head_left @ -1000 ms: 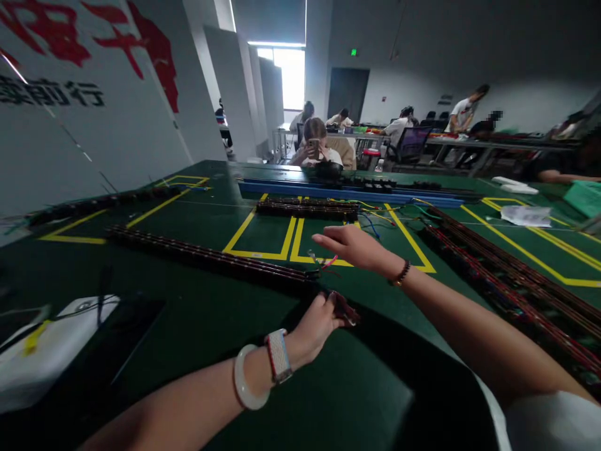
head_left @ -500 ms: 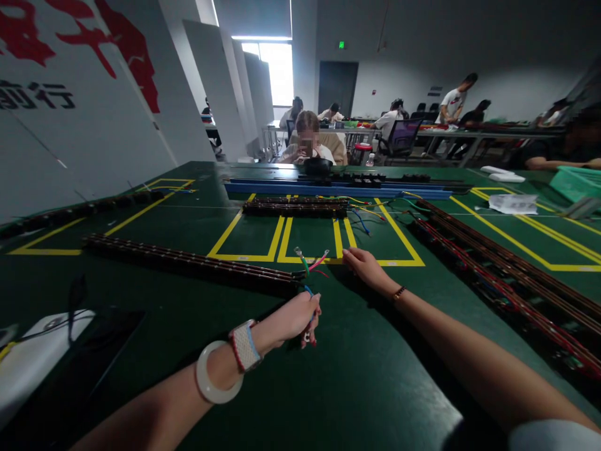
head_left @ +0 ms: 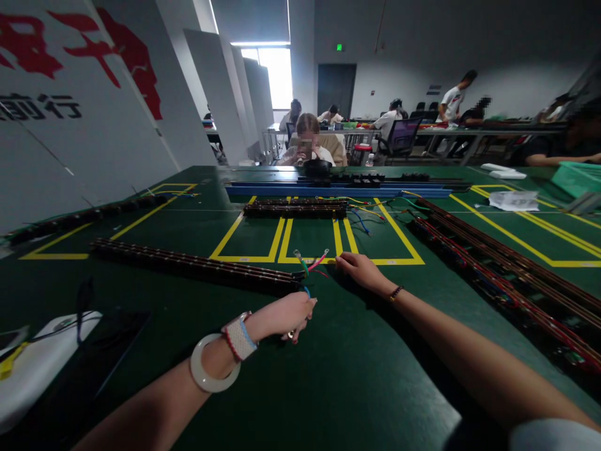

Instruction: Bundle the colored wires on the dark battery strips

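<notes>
Strip (head_left: 197, 266) left of hands | wires (head_left: 313, 262) between | mat (head_left: 328, 376) beneath

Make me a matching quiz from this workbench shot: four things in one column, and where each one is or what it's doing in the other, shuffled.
Things:
1. left hand
2. right hand
3. long dark strip
4. blue rail

Places or states:
A. lies flat on the green table, beside the pink wire
B. runs across the far side of the table
C. closed around wire ends
D. stretches leftward from the wires

Pairs: 1-C, 2-A, 3-D, 4-B
</notes>
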### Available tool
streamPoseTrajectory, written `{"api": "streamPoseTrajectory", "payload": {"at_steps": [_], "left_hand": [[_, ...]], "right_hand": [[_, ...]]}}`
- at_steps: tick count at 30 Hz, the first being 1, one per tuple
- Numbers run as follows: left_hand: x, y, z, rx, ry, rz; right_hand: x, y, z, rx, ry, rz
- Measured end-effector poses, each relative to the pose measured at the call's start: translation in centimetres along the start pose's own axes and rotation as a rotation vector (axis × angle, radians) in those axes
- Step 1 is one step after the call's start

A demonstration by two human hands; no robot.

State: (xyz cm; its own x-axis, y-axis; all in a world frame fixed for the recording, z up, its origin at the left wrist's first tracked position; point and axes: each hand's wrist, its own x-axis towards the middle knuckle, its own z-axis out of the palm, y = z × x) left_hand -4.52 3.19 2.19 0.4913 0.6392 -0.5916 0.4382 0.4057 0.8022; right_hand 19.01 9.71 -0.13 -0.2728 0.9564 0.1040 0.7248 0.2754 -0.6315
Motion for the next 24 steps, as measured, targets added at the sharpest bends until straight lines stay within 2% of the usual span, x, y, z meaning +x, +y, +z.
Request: {"api": "streamPoseTrajectory", "payload": {"at_steps": [3,8,12,15,19,21,24], "left_hand": [[-0.4,0.9,0.8,-0.019,-0.043,0.008],[-1.2,1.4,2.2,-0.489,-0.159,0.091],[-0.9,0.7,3.3,-0.774,-0.116,0.159],[-0.6,0.2,4.0,-0.872,-0.094,0.195],[-0.4,-0.1,4.7,-0.902,-0.059,0.235],[-0.3,-0.1,4.9,-0.909,-0.044,0.256],[-0.2,-0.1,5.1,-0.888,0.002,0.275]], "right_hand": [[0.0,0.1,0.1,0.029,0.002,-0.015],[0.0,0.7,0.1,0.144,0.027,-0.009],[0.5,1.1,-0.6,0.283,0.072,0.013],[0.6,0.2,-1.4,0.294,0.184,-0.022],[-0.5,-3.8,-2.1,0.174,0.272,-0.283],[-1.6,-6.4,-2.2,0.122,0.235,-0.451],[-3.2,-9.5,-2.1,0.059,0.085,-0.646]]}}
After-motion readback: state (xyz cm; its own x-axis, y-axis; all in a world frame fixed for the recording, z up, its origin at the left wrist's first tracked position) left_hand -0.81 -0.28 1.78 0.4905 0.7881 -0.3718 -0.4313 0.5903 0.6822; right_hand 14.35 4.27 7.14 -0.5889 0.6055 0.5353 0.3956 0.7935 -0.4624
